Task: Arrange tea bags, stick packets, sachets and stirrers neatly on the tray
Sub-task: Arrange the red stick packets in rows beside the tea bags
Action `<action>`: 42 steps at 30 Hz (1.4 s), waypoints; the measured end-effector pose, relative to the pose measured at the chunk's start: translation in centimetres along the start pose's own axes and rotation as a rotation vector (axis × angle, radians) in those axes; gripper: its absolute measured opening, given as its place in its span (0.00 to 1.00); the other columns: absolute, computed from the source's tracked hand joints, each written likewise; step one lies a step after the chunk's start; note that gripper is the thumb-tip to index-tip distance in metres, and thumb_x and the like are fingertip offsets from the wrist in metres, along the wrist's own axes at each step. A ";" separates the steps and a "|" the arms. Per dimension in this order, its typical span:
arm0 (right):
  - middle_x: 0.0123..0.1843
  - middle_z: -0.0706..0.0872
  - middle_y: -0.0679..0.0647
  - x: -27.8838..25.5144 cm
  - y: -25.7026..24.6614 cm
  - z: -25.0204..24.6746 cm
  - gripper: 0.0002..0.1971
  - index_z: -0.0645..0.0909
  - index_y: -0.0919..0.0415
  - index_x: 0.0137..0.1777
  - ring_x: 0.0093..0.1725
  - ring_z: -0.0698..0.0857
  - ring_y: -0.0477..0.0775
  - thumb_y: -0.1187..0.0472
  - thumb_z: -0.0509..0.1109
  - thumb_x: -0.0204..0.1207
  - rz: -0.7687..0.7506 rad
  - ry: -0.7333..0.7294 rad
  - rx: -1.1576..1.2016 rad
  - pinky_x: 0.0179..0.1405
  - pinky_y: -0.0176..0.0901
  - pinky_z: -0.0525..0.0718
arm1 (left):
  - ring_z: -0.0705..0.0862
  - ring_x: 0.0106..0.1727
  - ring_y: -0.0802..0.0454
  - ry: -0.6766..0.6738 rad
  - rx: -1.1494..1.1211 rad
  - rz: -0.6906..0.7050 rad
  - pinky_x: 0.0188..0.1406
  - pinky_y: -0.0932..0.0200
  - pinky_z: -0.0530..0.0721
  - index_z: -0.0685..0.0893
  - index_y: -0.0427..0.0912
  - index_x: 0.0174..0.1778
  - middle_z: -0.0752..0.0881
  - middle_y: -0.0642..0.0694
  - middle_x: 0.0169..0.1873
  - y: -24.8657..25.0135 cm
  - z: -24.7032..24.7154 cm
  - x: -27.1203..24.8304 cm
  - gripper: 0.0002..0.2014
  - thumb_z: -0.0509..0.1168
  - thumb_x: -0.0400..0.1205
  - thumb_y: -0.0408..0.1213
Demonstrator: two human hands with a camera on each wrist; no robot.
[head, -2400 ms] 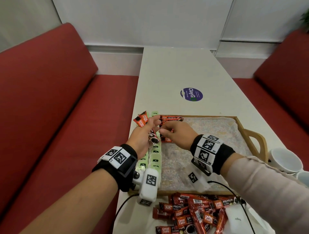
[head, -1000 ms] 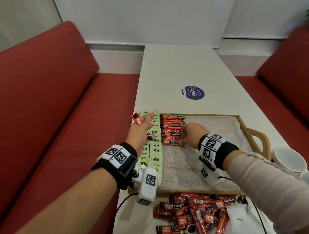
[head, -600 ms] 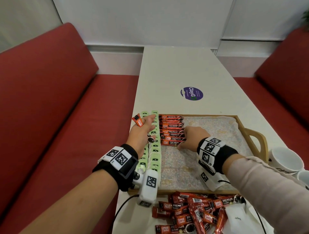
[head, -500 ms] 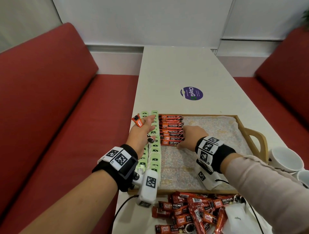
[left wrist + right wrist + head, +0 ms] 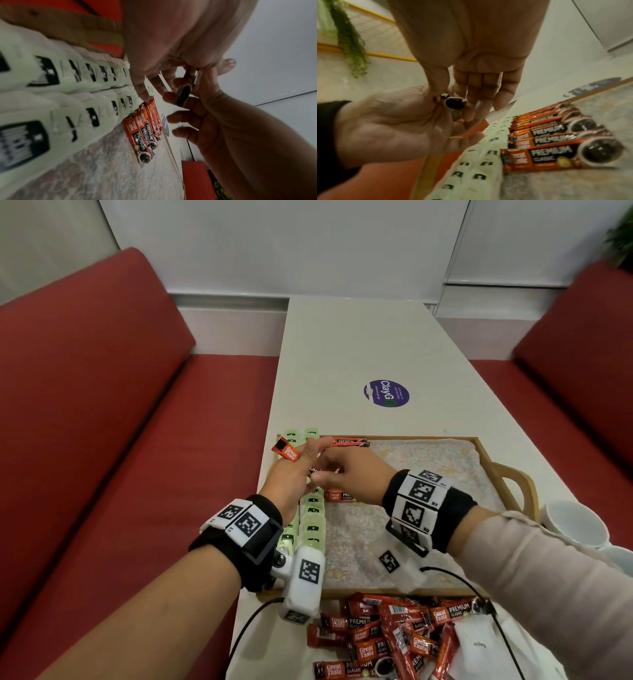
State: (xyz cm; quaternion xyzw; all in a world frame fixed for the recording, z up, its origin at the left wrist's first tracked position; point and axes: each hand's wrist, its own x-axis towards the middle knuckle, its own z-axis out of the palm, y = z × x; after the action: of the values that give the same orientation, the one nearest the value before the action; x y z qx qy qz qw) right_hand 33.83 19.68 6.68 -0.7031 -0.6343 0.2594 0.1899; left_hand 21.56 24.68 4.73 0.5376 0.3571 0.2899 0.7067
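Observation:
A wooden tray (image 5: 411, 437) lined with patterned cloth lies on the white table. Two rows of pale green sachets (image 5: 313, 515) run along its left side, and beside them lies a row of red stick packets (image 5: 547, 135). My left hand (image 5: 308, 463) hovers over the tray's far left corner and grips red stick packets (image 5: 286, 450), whose orange end pokes out to the left. My right hand (image 5: 329, 470) meets it from the right. Its thumb and fingers pinch the dark end of one held packet (image 5: 453, 105). The hands hide most of the row in the head view.
A loose pile of red stick packets (image 5: 394, 635) lies on the table just in front of the tray, beside a white paper (image 5: 476, 645). White cups (image 5: 575, 522) stand right of the tray handle. Red benches flank the table, with a purple sticker (image 5: 386, 393) beyond the tray.
My right hand has left the packet row on the tray and moved up and left to my left hand, where it now pinches a held packet. The left hand stayed in place.

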 end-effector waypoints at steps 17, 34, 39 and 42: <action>0.34 0.82 0.47 -0.7 2.4 -1.6 0.04 0.82 0.54 0.41 0.32 0.77 0.43 0.62 0.75 0.73 0.112 0.097 0.062 0.34 0.32 0.74 | 0.80 0.38 0.54 0.127 0.441 0.187 0.38 0.59 0.79 0.85 0.52 0.40 0.84 0.48 0.36 -0.1 -1.8 1.1 0.05 0.75 0.75 0.41; 0.41 0.87 0.51 -1.1 5.7 -1.2 0.07 0.87 0.60 0.42 0.43 0.84 0.49 0.64 0.81 0.66 0.417 -0.094 -0.178 0.43 0.39 0.79 | 0.83 0.52 0.53 -0.125 1.440 0.141 0.42 0.60 0.74 0.84 0.54 0.46 0.86 0.54 0.46 -0.9 1.3 1.2 0.02 0.69 0.79 0.41; 0.45 0.89 0.52 -0.7 6.0 -0.6 0.08 0.87 0.59 0.42 0.46 0.86 0.51 0.61 0.81 0.66 0.441 -0.110 -0.216 0.44 0.40 0.80 | 0.84 0.50 0.53 -0.144 1.470 0.137 0.43 0.58 0.79 0.85 0.53 0.44 0.87 0.54 0.45 -1.4 1.4 1.7 0.02 0.69 0.78 0.41; 0.44 0.88 0.52 -0.4 6.0 -0.5 0.08 0.87 0.58 0.44 0.44 0.83 0.50 0.59 0.80 0.67 0.442 -0.119 -0.272 0.41 0.39 0.77 | 0.83 0.50 0.53 -0.133 1.474 0.138 0.43 0.58 0.79 0.85 0.53 0.43 0.86 0.55 0.44 -1.5 1.4 1.9 0.01 0.69 0.77 0.41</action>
State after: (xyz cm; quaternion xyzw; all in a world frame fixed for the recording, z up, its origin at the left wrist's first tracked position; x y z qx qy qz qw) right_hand 38.81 18.60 3.55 -0.8271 -0.5045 0.2477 -0.0052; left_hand 23.84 25.01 3.11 0.9100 0.3809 -0.0145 0.1630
